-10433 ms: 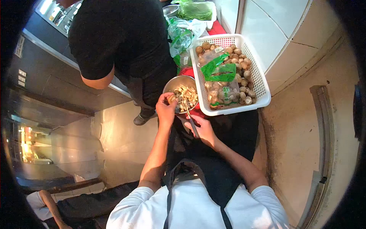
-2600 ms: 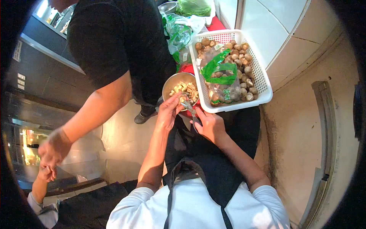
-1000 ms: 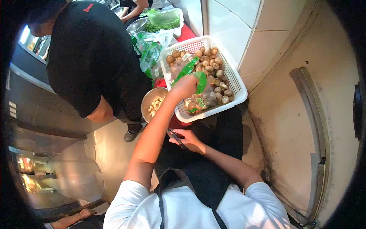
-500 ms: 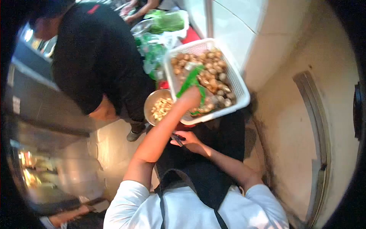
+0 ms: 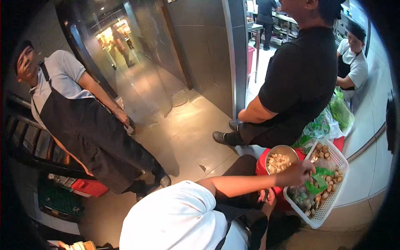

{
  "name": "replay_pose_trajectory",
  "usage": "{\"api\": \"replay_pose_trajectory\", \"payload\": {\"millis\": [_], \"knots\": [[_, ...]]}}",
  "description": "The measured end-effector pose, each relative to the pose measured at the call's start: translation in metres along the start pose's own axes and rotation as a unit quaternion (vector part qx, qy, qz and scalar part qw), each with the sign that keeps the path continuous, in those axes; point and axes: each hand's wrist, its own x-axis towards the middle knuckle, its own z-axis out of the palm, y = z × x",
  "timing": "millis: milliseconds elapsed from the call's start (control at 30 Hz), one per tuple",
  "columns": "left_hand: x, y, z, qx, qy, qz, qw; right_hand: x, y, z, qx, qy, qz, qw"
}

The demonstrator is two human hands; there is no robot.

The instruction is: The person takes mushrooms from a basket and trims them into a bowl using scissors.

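My left hand is over the white perforated basket, fingers curled and blurred, beside a green plastic bag. Whether anything is between the fingers is hidden. Round brown mushrooms fill much of the basket, with a clear bag among them. Lower down, close to my lap, my right hand is closed around a small dark knife, mostly covered by the fingers. A metal bowl holding pale cut mushroom pieces sits just beyond my left forearm.
Something red lies under the bowl. A person in black stands close behind it, near bagged greens. Another person in a dark apron stands at left, and a third at far right. A red crate is at lower left.
My view has swung left and up, so the basket now appears at lower right. My left hand has lifted from deep in the basket towards its bowl side. The right hand still holds the knife.
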Motion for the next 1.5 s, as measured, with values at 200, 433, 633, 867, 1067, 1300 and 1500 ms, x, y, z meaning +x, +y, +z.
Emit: {"api": "replay_pose_trajectory", "payload": {"millis": [200,433,633,867,1067,1300,1500], "knots": [[-0.015,-0.041,-0.059,-0.139,-0.006,-0.159,0.978,-0.011,0.009,0.002,-0.099,0.094,-0.071,0.988],[-0.049,-0.037,-0.100,-0.219,0.050,-0.237,0.945,-0.021,-0.061,0.020,-0.327,0.195,-0.170,0.909],[-0.059,-0.030,-0.102,-0.224,0.034,-0.262,0.938,-0.011,-0.072,0.023,-0.415,0.187,-0.213,0.865],[-0.071,-0.040,-0.088,-0.197,0.032,-0.246,0.949,-0.006,-0.063,0.018,-0.464,0.213,-0.230,0.829],[-0.078,-0.043,-0.085,-0.135,0.018,-0.268,0.954,-0.002,-0.052,0.013,-0.491,0.193,-0.229,0.818],[-0.073,-0.061,-0.085,-0.172,0.067,-0.247,0.951,0.015,-0.057,0.021,-0.334,0.115,-0.144,0.924],[-0.069,-0.077,-0.089,-0.191,0.111,-0.268,0.938,0.017,-0.056,0.022,0.218,0.044,0.048,0.974]]}}
